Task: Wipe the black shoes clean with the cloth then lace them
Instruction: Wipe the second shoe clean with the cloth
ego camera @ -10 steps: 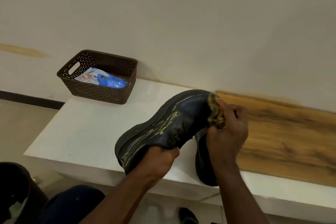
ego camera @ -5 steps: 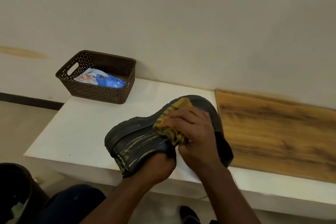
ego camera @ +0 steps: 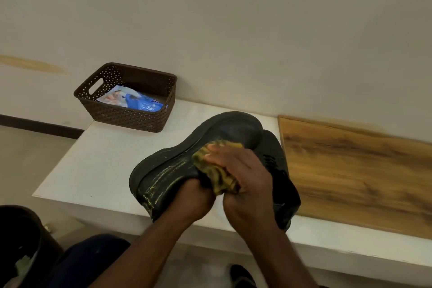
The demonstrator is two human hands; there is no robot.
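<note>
The right hand (ego camera: 243, 177) is bunching the yellow cloth (ego camera: 217, 170) in curled fingers, pressing it on the black shoe (ego camera: 187, 159). The left hand (ego camera: 194, 201) is gripping this shoe from below — it is tilted above the white bench (ego camera: 105, 166), second shoe (ego camera: 280, 177) just behind.

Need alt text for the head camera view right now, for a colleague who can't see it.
The left hand holds up a black shoe streaked with yellow marks while the right hand presses a yellow cloth against its side. A second black shoe lies behind on the white bench, near a brown basket.
</note>
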